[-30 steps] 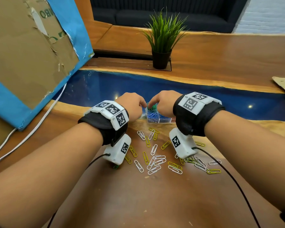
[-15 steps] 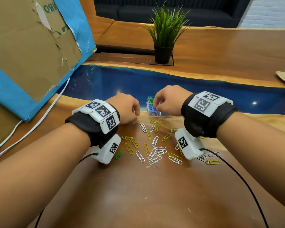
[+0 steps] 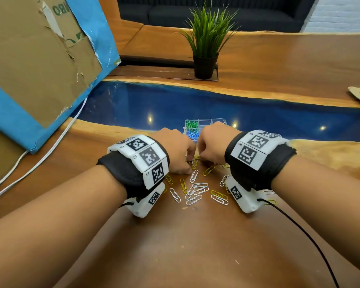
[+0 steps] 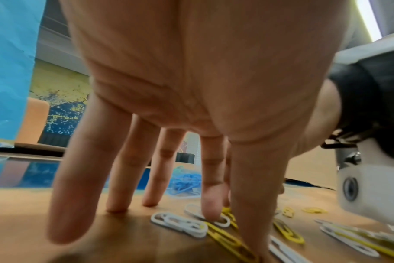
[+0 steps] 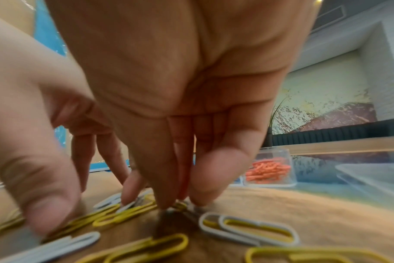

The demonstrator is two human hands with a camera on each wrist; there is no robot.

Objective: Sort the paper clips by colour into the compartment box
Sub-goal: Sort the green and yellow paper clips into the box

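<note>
The left hand [image 3: 176, 150], lowered from beside the box [image 3: 205, 129], was pressed with straight fingers on a white clip [image 4: 206, 216]; the right hand [image 3: 211, 146], likewise lowered, had fingertips bunched narrowly at the scattered paper clips [image 3: 197, 189]; any hold could not be told.

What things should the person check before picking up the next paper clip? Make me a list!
1. Compartment box within reach, just past the hands: ok.
2. Green clips and blue clips in separate compartments: ok. Orange clips have their own too.
3. Only yellow clips and white clips left on the table: ok.
4. Left hand on one clip only: cannot tell; a fingertip presses a white clip beside yellow ones.
5. Right hand has a firm pinch: cannot tell; its fingertips are down among the clips, blurred.
6. Free compartment for yellow or white: cannot tell.
</note>
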